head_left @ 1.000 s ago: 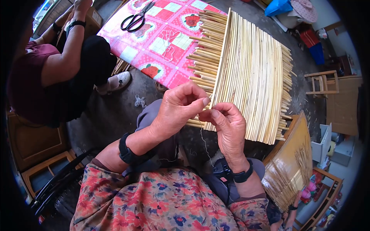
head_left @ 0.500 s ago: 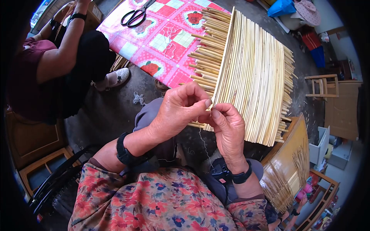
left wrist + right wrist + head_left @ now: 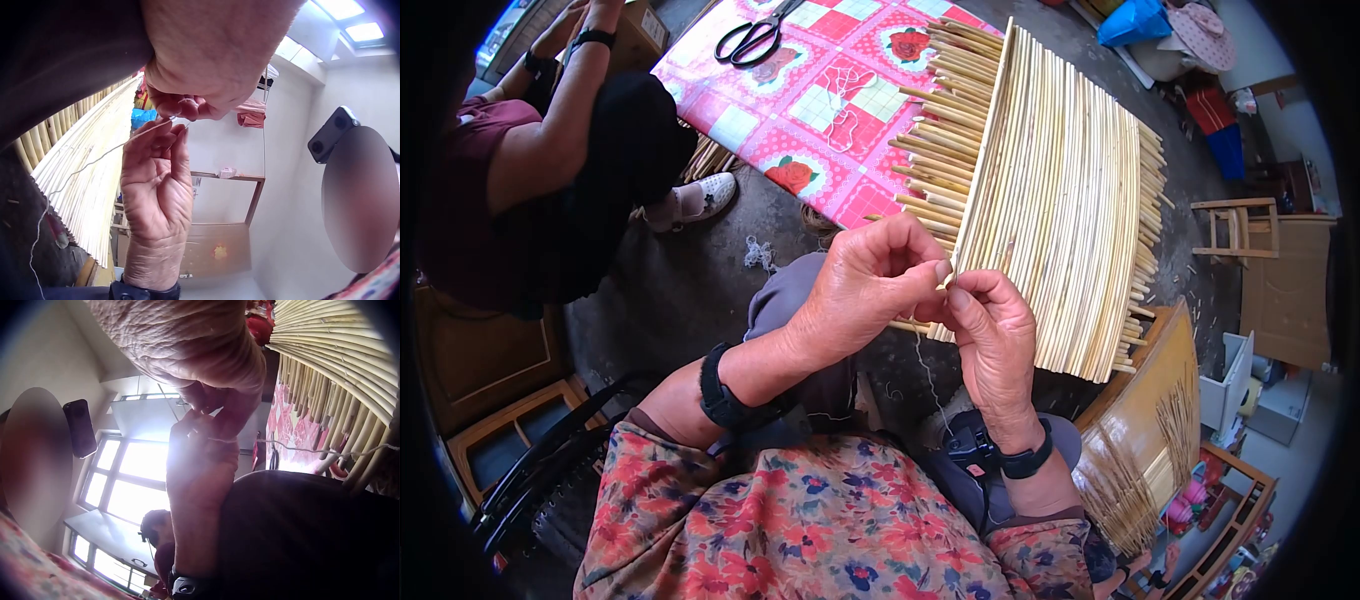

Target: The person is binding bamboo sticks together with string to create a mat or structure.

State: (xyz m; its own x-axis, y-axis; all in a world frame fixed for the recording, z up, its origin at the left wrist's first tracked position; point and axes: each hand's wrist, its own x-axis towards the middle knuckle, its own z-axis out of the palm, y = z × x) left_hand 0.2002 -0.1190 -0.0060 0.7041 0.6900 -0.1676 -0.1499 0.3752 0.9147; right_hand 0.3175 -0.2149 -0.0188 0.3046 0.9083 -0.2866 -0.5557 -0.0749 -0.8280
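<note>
A mat of pale peeled stalks [image 3: 1055, 200] lies over the table's edge, with a long thin stick along its left side. At the near end of that stick my left hand [image 3: 865, 285] pinches a thin white string between thumb and forefinger. My right hand [image 3: 998, 340], fingers curled and thumb bent inward, pinches the string right beside the left fingertips. From the fingers the string [image 3: 87, 164] trails loosely down past the mat's edge. Both sets of fingertips nearly meet, and they hide the short piece of string between them.
Black-handled scissors [image 3: 748, 42] and loose white thread [image 3: 840, 105] lie on the pink flowered tablecloth [image 3: 735, 125]. A seated person [image 3: 550, 150] is at the left. Tangled thread [image 3: 758, 253] lies on the floor. A wooden board with thin stalks [image 3: 1150, 430] stands at the right.
Both hands stay at the same spot, with only small fingertip shifts. The mat and table sit slightly further right and up in the head view than a second ago.
</note>
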